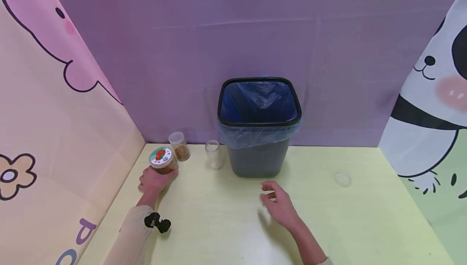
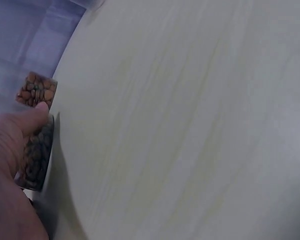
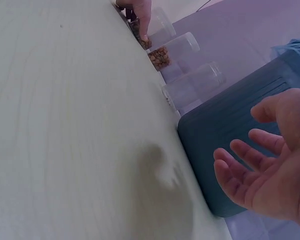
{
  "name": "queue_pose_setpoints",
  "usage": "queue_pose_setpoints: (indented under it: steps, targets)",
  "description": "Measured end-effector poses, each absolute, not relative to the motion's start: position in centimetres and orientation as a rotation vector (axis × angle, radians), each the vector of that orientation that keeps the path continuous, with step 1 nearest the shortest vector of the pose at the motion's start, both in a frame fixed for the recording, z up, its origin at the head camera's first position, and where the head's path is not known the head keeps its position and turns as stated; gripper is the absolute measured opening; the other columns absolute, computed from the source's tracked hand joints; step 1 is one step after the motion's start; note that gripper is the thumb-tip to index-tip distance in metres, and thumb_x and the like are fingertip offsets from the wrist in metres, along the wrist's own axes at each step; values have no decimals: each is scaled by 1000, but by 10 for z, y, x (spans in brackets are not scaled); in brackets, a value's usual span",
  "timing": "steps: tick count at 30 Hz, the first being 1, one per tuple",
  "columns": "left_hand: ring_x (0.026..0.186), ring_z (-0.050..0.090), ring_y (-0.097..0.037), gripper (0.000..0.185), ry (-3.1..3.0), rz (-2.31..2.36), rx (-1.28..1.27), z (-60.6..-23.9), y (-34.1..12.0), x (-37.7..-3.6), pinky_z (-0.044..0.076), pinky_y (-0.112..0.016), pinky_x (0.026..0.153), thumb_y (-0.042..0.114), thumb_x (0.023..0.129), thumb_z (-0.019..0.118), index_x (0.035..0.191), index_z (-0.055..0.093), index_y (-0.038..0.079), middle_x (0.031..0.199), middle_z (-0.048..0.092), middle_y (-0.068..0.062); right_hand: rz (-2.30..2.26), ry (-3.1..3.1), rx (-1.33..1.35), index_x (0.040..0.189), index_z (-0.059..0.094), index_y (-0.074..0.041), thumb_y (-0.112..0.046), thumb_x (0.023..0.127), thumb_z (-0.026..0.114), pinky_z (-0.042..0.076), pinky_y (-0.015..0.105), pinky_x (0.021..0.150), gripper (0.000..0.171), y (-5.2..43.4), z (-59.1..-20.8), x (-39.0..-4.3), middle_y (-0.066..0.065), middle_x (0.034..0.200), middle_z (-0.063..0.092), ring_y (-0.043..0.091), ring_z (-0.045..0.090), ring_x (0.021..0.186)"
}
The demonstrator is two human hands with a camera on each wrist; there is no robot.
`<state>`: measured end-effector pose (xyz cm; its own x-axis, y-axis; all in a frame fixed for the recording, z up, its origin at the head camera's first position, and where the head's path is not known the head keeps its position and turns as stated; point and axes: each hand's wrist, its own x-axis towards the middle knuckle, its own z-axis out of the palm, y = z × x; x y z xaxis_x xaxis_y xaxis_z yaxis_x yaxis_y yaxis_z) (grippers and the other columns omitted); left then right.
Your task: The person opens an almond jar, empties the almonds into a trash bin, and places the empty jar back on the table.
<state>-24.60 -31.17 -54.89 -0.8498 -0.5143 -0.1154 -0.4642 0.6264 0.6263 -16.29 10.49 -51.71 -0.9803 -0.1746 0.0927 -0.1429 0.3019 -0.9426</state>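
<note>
My left hand (image 1: 155,180) grips a clear jar (image 1: 163,160) of brown pellets, its lid printed in green, white and red. In the left wrist view the thumb lies across the wall of that jar (image 2: 36,157). Close behind it stands a smaller jar (image 1: 179,147), part filled with brown pieces and with a whitish top. A clear jar (image 1: 214,155), seemingly without contents, stands to its right. My right hand (image 1: 280,205) hovers over the table in front of the bin, fingers loosely bent and holding nothing, as the right wrist view shows.
A grey bin (image 1: 257,157) with a black rim and blue liner stands at the back middle. On the right of the table lies a round translucent lid (image 1: 343,179). A purple backdrop (image 1: 182,54) rises behind the table, with printed cloth on both sides.
</note>
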Motion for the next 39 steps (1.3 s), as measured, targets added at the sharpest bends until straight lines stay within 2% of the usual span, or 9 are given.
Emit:
queue_pose_setpoints:
  steps: [3, 7, 16, 21, 24, 27, 32, 36, 39]
  targets:
    - [124, 28, -51, 103, -2750, -1026, 842, -549, -311, -247, 22, -67, 95, 59, 71, 75, 138, 32, -7, 133, 37, -29, -1810, 2527, -285, 119, 59, -5, -6, 94, 62, 50, 37, 83, 25, 105, -519, -164, 15, 117, 61, 20, 62, 94]
    - [125, 26, -50, 105, -2729, -1043, 860, -553, -310, -249, 21, -66, 97, 62, 72, 73, 139, 31, -7, 134, 37, -29, -1795, 2494, -275, 120, 58, -2, -8, 94, 61, 51, 35, 78, 26, 106, -522, -164, 17, 117, 61, 22, 61, 94]
    - [128, 28, -51, 103, -2702, -1132, 824, -551, -312, -239, 17, -68, 99, 57, 75, 75, 142, 29, -5, 140, 38, -27, -1763, 2402, -315, 120, 57, 0, -11, 95, 60, 52, 32, 70, 27, 110, -528, -160, 20, 117, 60, 26, 61, 94]
    - [131, 33, -47, 107, -2657, -1216, 731, -550, -311, -240, 15, -66, 100, 63, 73, 75, 145, 29, -3, 144, 39, -26, -1770, 2441, -297, 117, 59, -1, -8, 95, 60, 53, 31, 68, 24, 114, -523, -162, 19, 115, 61, 27, 62, 91]
    - [132, 35, -45, 106, -2611, -1246, 681, -545, -310, -236, 15, -66, 101, 60, 72, 77, 145, 31, -3, 144, 41, -26, -1765, 2475, -281, 116, 61, -5, -7, 94, 60, 53, 32, 68, 22, 117, -520, -163, 17, 113, 63, 22, 62, 90]
    - [131, 37, -43, 101, -2566, -1277, 619, -536, -309, -226, 17, -64, 102, 54, 73, 80, 143, 34, -3, 142, 43, -26, -1777, 2514, -267, 112, 64, -8, -4, 93, 60, 52, 31, 72, 20, 119, -518, -164, 15, 110, 65, 18, 62, 89]
    - [127, 41, -38, 91, -2472, -1380, 468, -518, -304, -207, 31, -56, 103, 41, 73, 84, 139, 40, -4, 136, 48, -24, -1870, 2560, -276, 105, 66, -10, 1, 92, 60, 50, 28, 77, 18, 123, -512, -161, 9, 102, 67, 15, 63, 86]
    - [124, 43, -33, 86, -2457, -1379, 384, -501, -296, -191, 34, -53, 99, 37, 72, 86, 137, 44, 1, 133, 51, -18, -1928, 2604, -324, 100, 67, -9, 1, 90, 63, 49, 26, 72, 15, 125, -504, -158, 1, 95, 66, 13, 62, 82]
    - [123, 43, -30, 82, -2458, -1388, 318, -488, -288, -181, 34, -50, 97, 33, 72, 87, 137, 46, 3, 132, 52, -14, -1933, 2630, -361, 98, 66, -8, 1, 90, 64, 49, 26, 70, 12, 126, -497, -157, 1, 94, 66, 14, 61, 81]
